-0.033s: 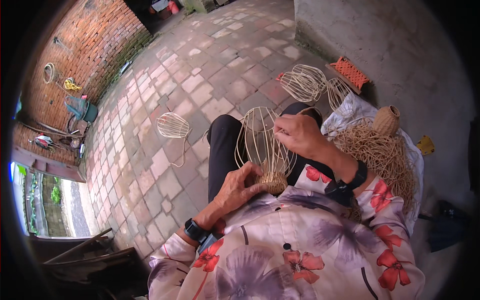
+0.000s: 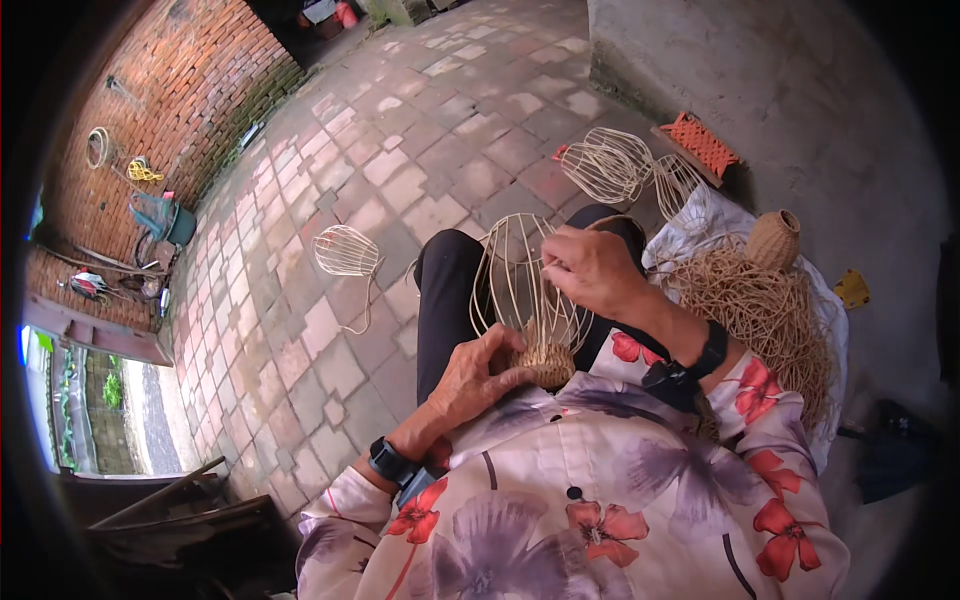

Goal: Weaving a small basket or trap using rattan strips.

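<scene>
In my lap sits a basket (image 2: 545,365) with a woven tan base and tall, bare ribs joined in loops at the top. My left hand (image 2: 480,375) is closed on the left side of the woven base. My right hand (image 2: 590,270) is pinched at the right ribs, on what looks like a tan strand that trails up over my knee; its fingertips partly hide it. A pile of tan strands (image 2: 750,325) lies on a white sack (image 2: 830,360) beside me, with a small finished woven vessel (image 2: 773,240) on top.
Bare rib frames lie on the paving (image 2: 340,250) (image 2: 610,165) ahead. An orange perforated brick (image 2: 700,140) rests by the grey wall (image 2: 780,90). A brick wall (image 2: 180,80) with hanging coils and tools is at left. Dark boards (image 2: 190,540) stand at lower left.
My right hand has shifted slightly left along the frame. My left hand holds its place on the base.
</scene>
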